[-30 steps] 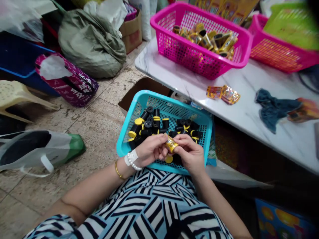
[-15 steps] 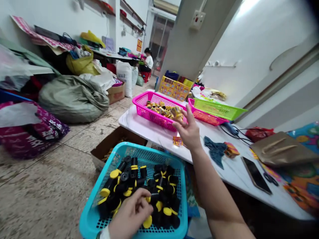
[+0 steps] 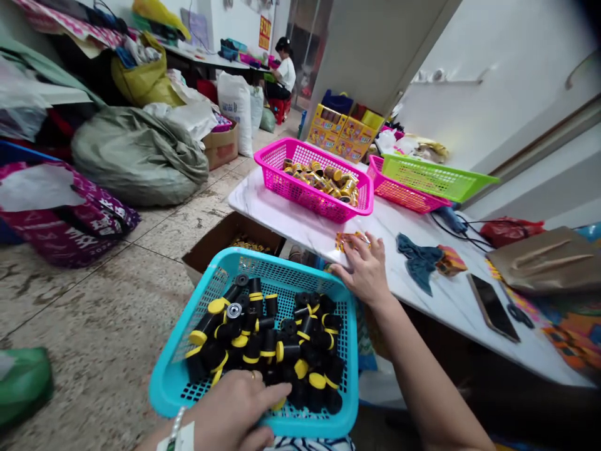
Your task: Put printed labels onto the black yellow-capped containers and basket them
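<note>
My left hand is low over the near side of a turquoise basket, its index finger stretched out and its thumb apart. Beneath it lie several small black cylinders with yellow caps. On the white table's near edge, my right hand rests its spread fingertips on a small orange-and-yellow printed label, partly covering it. Behind that hand is a pink basket with several yellow-wrapped cylinders inside.
An open cardboard box stands behind the turquoise basket. Along the table are a green basket, a blue cloth, a phone and scissors. Sacks lie on the floor at left. A person sits far back.
My right hand has let go of a yellow-wrapped cylinder at the pink basket and come down onto the label. My left hand has shifted lower, its index finger straightening. The view has tilted down.
</note>
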`<state>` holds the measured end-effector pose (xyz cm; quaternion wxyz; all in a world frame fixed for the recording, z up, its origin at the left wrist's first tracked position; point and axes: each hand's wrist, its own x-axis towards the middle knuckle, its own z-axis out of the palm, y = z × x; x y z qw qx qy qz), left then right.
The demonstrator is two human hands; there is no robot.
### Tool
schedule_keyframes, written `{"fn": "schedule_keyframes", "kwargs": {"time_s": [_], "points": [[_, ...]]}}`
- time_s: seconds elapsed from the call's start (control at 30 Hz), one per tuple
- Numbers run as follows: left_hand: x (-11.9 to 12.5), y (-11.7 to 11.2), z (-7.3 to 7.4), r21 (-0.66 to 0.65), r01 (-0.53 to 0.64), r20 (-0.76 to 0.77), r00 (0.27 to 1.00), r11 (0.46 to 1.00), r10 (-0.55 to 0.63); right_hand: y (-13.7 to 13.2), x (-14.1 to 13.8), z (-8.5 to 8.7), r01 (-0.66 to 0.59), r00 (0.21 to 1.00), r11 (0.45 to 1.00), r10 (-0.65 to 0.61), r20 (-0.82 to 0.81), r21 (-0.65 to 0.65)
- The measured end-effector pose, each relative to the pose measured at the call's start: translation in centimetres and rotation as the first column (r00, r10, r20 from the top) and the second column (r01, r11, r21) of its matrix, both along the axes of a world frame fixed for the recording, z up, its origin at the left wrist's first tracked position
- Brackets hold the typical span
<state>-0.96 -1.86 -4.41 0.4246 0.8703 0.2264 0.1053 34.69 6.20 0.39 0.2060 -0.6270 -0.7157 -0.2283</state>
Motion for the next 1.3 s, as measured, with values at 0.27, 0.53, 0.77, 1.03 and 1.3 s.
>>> {"fn": "schedule_keyframes", "kwargs": {"time_s": [0.27, 0.53, 0.77, 1.03, 1.3], "points": [[2.4, 0.7, 4.3, -0.475, -0.310, 0.011, 0.934, 0.823, 0.358, -0.2, -0.5, -1.2, -0.118, 0.976, 0.978, 0.146, -0.162, 0.174], [5.6, 3.4, 5.7, -0.803, -0.313, 0.117, 0.751, 0.507, 0.649, -0.8, -1.5, -1.1, -0.084, 0.932, 0.949, 0.183, -0.313, 0.304], [7.0, 3.7, 6.1, -0.777, -0.355, 0.171, 0.676, 0.520, 0.717, -5.3, -9.1, 0.7, -0.208, 0.832, 0.930, 0.330, -0.446, 0.302], [5.6, 4.3, 5.1, -0.756, -0.400, 0.155, 0.660, 0.518, 0.735, -9.8, -14.1, -1.0, -0.346, 0.709, 0.937, 0.291, -0.642, 0.043], [4.9, 4.4, 4.9, -0.576, -0.463, 0.220, 0.706, 0.674, 0.673, -8.7, -14.1, -0.6, -0.476, 0.161, 0.805, -0.316, -0.935, -0.354]]}}
